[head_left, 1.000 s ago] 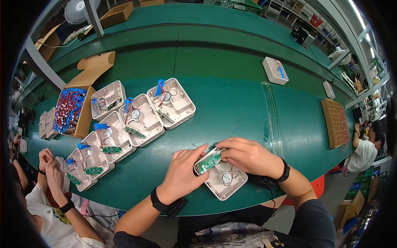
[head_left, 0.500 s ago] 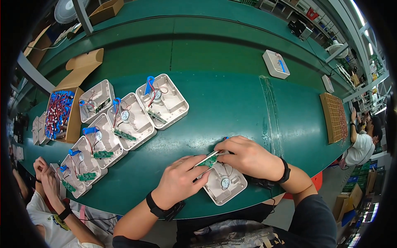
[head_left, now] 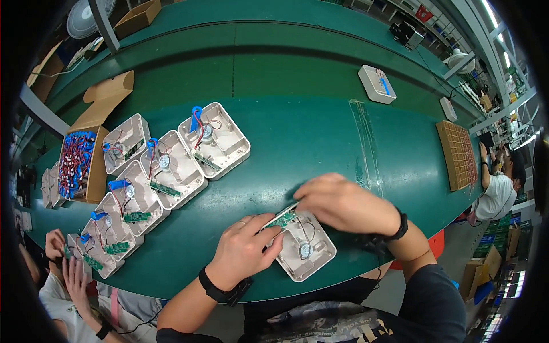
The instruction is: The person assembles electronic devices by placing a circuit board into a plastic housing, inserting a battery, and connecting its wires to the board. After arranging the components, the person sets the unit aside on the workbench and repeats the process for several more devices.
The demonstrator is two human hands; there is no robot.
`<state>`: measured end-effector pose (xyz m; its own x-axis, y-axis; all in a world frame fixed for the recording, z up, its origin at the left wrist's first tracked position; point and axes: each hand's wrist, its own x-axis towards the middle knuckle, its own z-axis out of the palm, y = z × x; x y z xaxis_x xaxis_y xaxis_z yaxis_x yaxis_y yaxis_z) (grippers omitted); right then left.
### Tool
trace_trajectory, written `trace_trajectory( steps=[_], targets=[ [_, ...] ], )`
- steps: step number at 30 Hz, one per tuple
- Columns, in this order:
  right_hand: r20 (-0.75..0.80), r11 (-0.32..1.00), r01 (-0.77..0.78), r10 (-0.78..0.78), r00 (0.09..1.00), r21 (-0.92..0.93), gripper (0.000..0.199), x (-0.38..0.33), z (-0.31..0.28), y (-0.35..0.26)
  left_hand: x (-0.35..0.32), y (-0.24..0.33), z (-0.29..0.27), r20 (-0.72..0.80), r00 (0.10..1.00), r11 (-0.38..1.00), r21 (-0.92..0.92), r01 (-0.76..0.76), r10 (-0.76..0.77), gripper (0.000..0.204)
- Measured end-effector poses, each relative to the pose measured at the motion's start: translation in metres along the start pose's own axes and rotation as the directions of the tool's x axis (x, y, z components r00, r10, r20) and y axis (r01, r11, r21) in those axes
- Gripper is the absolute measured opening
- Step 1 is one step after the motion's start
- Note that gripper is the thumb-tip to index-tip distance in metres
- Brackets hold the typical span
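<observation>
A white plastic housing (head_left: 322,264) sits before me, with a round speaker (head_left: 306,250) and thin wires inside. A green circuit board (head_left: 284,219) rests along its far left wall. My left hand (head_left: 243,244) is closed at the board's left end, its thumb inside the housing and its fingers over the rim. Over the far corner is my right hand (head_left: 346,204), slightly blurred, its fingers curled together. Whatever those fingertips may hold is hidden.
Several similar housings (head_left: 224,160) with boards, speakers and blue batteries stand at left. Beyond them is a cardboard box (head_left: 102,166) of blue batteries. A co-worker's hands (head_left: 74,280) are at lower left. Another housing (head_left: 377,86) and a partitioned tray (head_left: 452,157) stand at right.
My right hand has lifted off the board and moved slightly up and right. The blue piece by its fingertips is out of sight. My left hand stays at the board.
</observation>
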<state>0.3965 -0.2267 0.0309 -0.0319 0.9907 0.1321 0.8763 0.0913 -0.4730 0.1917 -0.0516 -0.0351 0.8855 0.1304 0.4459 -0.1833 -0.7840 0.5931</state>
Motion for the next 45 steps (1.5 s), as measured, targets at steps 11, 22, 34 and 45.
trace_trajectory(
  steps=[11, 22, 34, 45],
  targets=[
    [0.219, 0.887, -0.460, 0.441, 0.870, 0.040, 0.035, -0.012, -0.005, 0.006, -0.001, -0.004, -0.003, -0.054, 0.999, 1.000, 0.012, -0.002, 0.003, 0.009],
    [-0.282, 0.931, -0.284, 0.216, 0.935, -0.229, 0.033, -0.028, 0.039, -0.068, -0.011, -0.004, -0.011, -0.100, 0.995, 1.000, -0.001, -0.003, 0.003, 0.007],
    [-0.271, 0.903, -0.418, 0.380, 0.884, -0.099, 0.030, 0.000, 0.076, -0.120, -0.052, -0.015, -0.043, -0.140, 0.990, 1.000, -0.003, -0.008, 0.007, 0.008],
    [-0.171, 0.918, -0.392, 0.397, 0.902, 0.063, 0.027, 0.028, 0.099, -0.152, -0.082, -0.029, -0.082, -0.163, 0.986, 1.000, 0.008, -0.020, 0.021, 0.009]
  ],
)
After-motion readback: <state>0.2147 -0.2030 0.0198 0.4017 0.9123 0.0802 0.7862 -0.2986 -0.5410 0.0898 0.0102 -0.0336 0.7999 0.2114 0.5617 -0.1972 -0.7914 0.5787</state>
